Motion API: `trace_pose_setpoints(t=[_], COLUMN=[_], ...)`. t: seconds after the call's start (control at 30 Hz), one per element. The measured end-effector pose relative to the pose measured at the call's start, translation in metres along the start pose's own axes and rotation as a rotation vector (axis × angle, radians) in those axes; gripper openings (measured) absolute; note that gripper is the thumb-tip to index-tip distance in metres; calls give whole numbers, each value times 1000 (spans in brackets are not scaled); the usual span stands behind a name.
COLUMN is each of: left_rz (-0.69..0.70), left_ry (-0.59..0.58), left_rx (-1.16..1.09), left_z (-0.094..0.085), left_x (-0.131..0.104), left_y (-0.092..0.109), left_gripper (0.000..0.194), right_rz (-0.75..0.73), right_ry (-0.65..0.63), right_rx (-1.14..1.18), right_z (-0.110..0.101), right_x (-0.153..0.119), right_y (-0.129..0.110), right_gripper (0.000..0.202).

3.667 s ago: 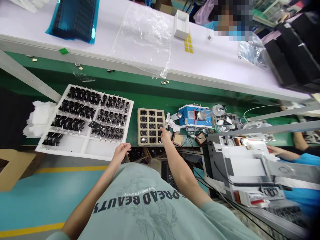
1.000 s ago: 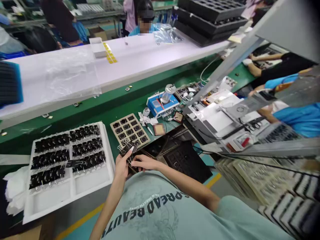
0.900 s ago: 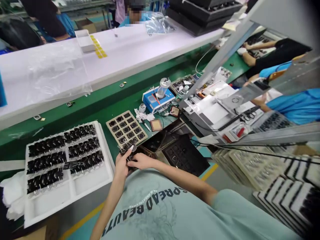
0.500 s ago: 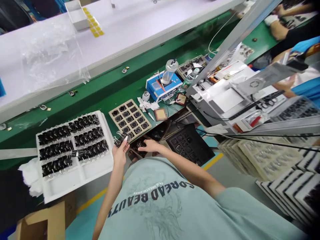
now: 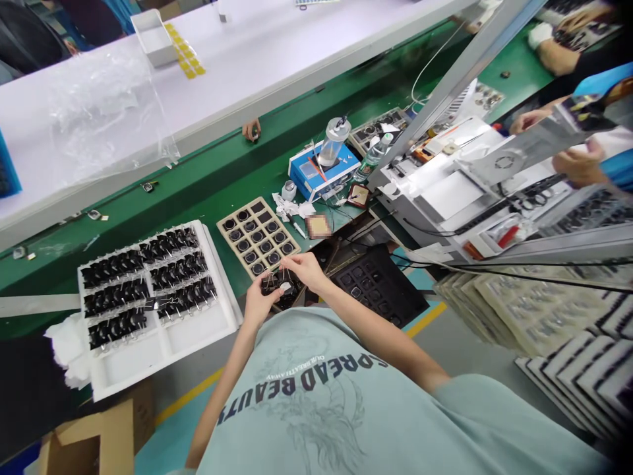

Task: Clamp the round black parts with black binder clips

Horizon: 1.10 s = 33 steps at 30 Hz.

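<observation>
My left hand (image 5: 260, 302) is closed around a small dark part with black binder clips (image 5: 270, 282) on it, held just off the bench's front edge. A white cover shows at the tip of the left thumb. Close beside it, my right hand (image 5: 305, 270) pinches the wire handles of a binder clip at the same part; the fingers hide much of the clip. Just beyond both hands lies a beige tray (image 5: 253, 227) with round dark watch-like parts in its pockets. To the left, a white tray (image 5: 165, 353) carries rows of black clipped parts.
A blue box (image 5: 309, 175) with a clear jar (image 5: 335, 142) stands behind, near a bottle (image 5: 374, 157). A dark tray (image 5: 378, 287) sits low at right. Another person's hand (image 5: 252, 130) is at the green channel; co-workers' hands show at upper right. A cardboard box (image 5: 111, 429) is lower left.
My left hand has moved right with the clipped part, and my right hand has come up to meet it with a clip. Another person's hand has appeared at the channel.
</observation>
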<state>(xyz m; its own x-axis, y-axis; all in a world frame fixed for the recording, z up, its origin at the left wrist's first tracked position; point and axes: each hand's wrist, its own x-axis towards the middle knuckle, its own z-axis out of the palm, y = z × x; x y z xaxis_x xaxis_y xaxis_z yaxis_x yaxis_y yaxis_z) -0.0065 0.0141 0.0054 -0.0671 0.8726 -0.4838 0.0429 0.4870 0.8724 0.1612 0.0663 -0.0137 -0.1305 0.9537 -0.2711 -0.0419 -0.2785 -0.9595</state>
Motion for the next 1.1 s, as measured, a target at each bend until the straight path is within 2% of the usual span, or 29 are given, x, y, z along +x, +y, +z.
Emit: trace_pose_setpoints(t=[0.07,0.17,0.27,0.33,0.43,0.53,0.67,0.8,0.87,0.93,1.0,1.1], left_rz=[-41,-93,-100,-108,-148,-205,-321,-419,-460,-521,-584,-630], left_ry=[-46,-144,-250,-273,-271,-270,-137,-43,-36,-76,-153,-240], left_rx=[-10,-4,33,46,42,25,-109,-346,-460,-528,-553,-534], left_z=[1,2,5,7,8,2,-20,-35,-29,-12,12,52], left_x=[0,-1,0,0,1,-2,-7,-1,9,20,30,44], left_y=[2,7,11,13,12,6,-7,-16,-18,-18,-17,-16], left_gripper=[69,73,71,69,65,61,56,34,24,17,12,12], right_rz=[53,142,92,22,-55,-57,57,102,63,0,-54,-58], right_ry=[-19,-182,-361,-422,-385,-299,-227,-168,-140,-188,-207,-31], right_rx=[45,47,-138,-230,-234,-240,-310,-351,-336,-244,-137,-70], right_z=[-7,-15,-16,-13,-10,-13,-18,-15,-14,-17,-23,-40], right_x=[2,4,6,8,8,7,5,-3,-12,-23,-32,-34], right_y=[-5,-13,-16,-14,-11,-9,4,34,45,51,53,55], right_gripper=[45,49,45,43,42,43,50,47,66,84,79,58])
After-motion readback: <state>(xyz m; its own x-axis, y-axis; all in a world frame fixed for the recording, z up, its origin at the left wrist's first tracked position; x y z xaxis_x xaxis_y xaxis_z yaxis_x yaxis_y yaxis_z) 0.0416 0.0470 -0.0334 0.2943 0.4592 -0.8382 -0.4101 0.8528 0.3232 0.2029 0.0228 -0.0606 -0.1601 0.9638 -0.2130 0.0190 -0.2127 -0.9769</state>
